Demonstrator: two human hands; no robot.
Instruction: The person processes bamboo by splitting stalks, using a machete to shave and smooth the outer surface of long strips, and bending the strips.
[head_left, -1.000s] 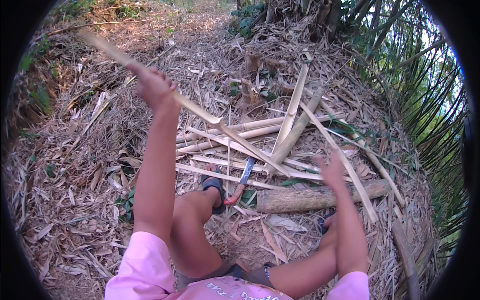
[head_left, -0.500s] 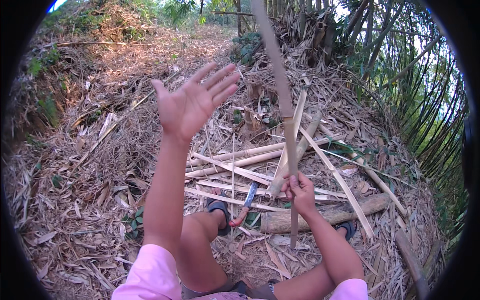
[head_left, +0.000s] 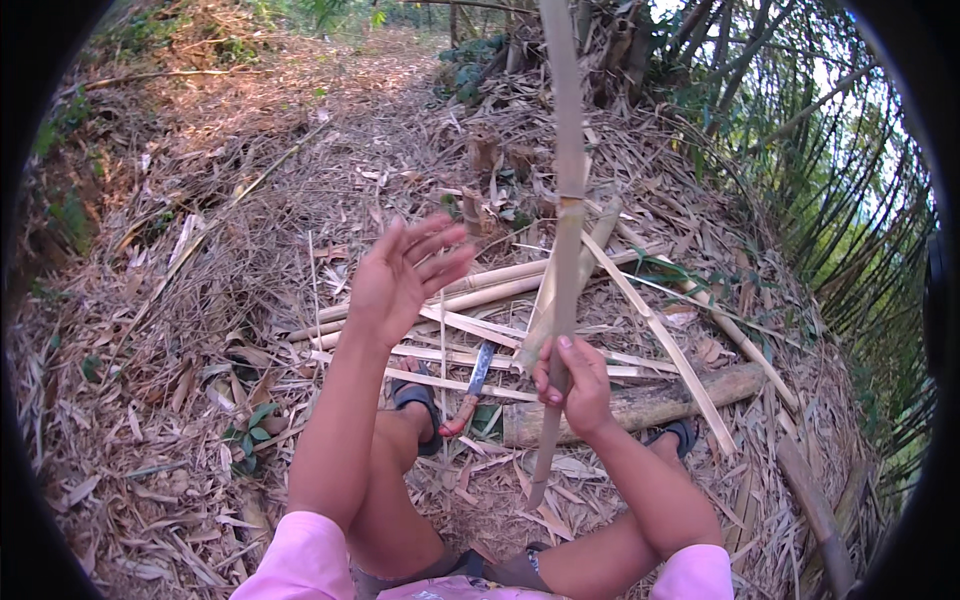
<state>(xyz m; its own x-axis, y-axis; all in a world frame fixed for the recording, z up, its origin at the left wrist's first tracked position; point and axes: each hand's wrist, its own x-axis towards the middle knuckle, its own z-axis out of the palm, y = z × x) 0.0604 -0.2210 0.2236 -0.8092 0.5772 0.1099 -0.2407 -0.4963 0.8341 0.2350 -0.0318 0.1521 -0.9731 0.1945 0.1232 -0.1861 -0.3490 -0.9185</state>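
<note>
A seated person's right hand (head_left: 572, 385) grips a long bamboo strip (head_left: 566, 215), fingers wrapped tight around it, holding it upright; the strip rises above the grip past the top of the view, and its lower end meets the ground just below the fist. The left hand (head_left: 405, 275) hovers left of the grip, empty, palm open and fingers spread wide. A red-handled knife (head_left: 471, 388) lies on the leaf litter between the hands, beside split bamboo slats (head_left: 480, 290); a log (head_left: 650, 400) lies right of the grip.
</note>
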